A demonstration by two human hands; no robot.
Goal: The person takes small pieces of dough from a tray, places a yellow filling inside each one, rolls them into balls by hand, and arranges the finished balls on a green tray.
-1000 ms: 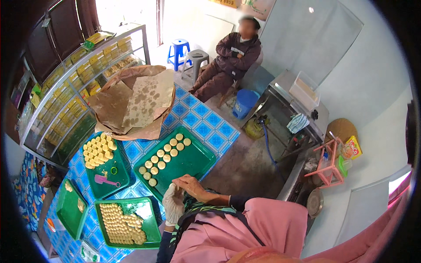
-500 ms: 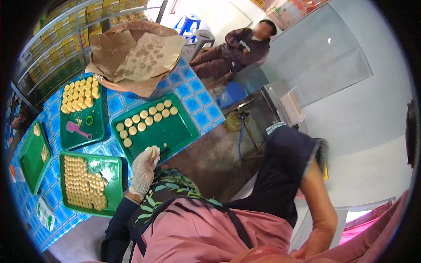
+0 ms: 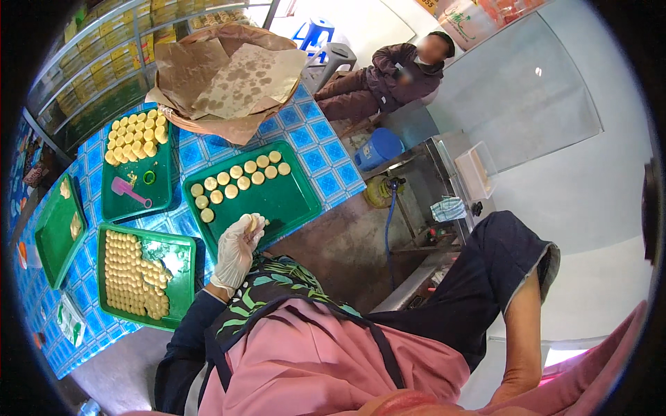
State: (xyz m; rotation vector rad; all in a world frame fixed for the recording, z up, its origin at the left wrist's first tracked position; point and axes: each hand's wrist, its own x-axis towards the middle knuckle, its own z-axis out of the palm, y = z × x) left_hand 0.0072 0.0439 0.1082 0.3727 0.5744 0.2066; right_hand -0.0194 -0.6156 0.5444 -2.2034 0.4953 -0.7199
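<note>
My left hand point(image 3: 238, 246), in a pale glove, pinches a small pale dough piece point(image 3: 251, 223) over the near edge of a green tray point(image 3: 270, 201) holding two rows of pale rounds point(image 3: 243, 183). My right arm point(image 3: 520, 333) is bent up at the right with its sleeve bunched; its hand is out of sight at the lower edge. Left of that tray, another tray point(image 3: 118, 208) holds yellow dough cylinders point(image 3: 135, 139), a pink scoop point(image 3: 130, 192) and a green ring point(image 3: 149, 177). A lower tray point(image 3: 182, 298) holds many small dough balls point(image 3: 128, 277).
A far-left tray point(image 3: 52, 246) holds dough scraps. A paper-lined basket point(image 3: 173, 87) sits on the checked tablecloth point(image 3: 319, 156). A seated person point(image 3: 402, 83) is beyond the table, near stools point(image 3: 319, 31), a blue bin point(image 3: 378, 145), a gas cylinder point(image 3: 378, 191) and a steel stand point(image 3: 440, 159).
My right hand has left my left hand at the tray and risen toward me, out of view. The view has turned, and the table appears higher in the picture.
</note>
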